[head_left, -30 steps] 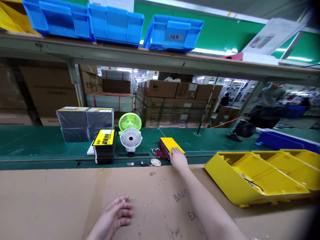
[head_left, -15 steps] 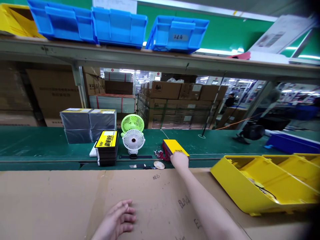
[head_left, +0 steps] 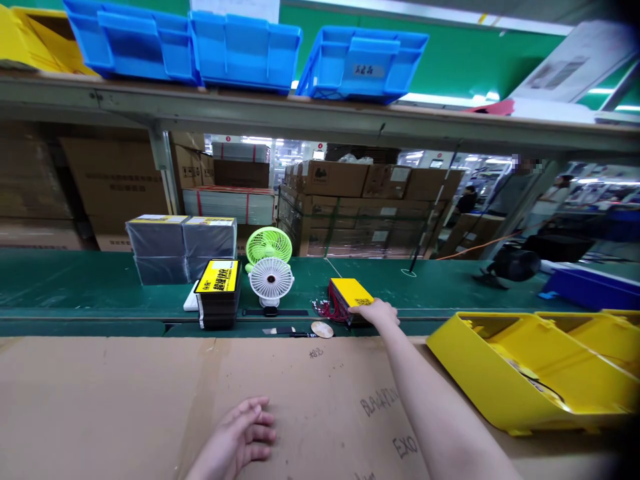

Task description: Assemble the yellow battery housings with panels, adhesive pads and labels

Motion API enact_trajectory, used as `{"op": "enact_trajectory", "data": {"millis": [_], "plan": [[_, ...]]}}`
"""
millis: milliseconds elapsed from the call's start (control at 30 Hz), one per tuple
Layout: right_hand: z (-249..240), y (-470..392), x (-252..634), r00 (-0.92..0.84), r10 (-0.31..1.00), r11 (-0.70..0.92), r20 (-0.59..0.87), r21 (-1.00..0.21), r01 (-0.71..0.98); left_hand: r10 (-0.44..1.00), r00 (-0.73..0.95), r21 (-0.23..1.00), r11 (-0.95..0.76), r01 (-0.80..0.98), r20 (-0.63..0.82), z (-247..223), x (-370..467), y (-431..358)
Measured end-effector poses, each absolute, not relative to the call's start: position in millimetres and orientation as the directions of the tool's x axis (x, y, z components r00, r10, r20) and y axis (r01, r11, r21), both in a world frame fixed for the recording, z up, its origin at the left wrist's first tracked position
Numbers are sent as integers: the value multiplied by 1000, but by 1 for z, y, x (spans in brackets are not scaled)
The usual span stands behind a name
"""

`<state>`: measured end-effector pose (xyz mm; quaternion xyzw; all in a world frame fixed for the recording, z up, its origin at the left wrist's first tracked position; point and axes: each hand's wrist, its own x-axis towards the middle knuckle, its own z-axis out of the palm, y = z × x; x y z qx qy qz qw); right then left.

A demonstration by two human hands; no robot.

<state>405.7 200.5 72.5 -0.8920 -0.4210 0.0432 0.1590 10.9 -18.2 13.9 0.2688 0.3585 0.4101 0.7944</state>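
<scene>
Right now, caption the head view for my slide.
Right hand on a yellow-topped stack beside small fans; left hand flat on cardboard.

Three blue bins on the shelf; two small fans; two yellow trays; two hands.

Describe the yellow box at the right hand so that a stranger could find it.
On the green belt, right of the white fan, lies a flat yellow box under the right hand. Red wires hang at its left side; the yellow-labelled stack is black.
</scene>
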Motion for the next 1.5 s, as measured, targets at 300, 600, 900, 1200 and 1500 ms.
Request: {"op": "enact_trajectory", "data": {"millis": [300,600,900,1200,1500], "plan": [[75,198,401,659,749,-599,75,-350,720,843,390,720,526,-452,-371,17,12,-19],[76,196,399,673,735,-599,90,-380,705,840,402,722,528,-447,-365,16,12,-17],[76,193,396,679,729,-603,81,-393,694,842,394,717,528,-455,-369,16,12,-17],[80,188,392,666,740,-578,95,-416,702,845,382,720,525,-454,-375,18,13,-18],[78,180,381,651,735,-545,189,-406,733,841,398,713,528,-461,-366,15,11,-18]]}}
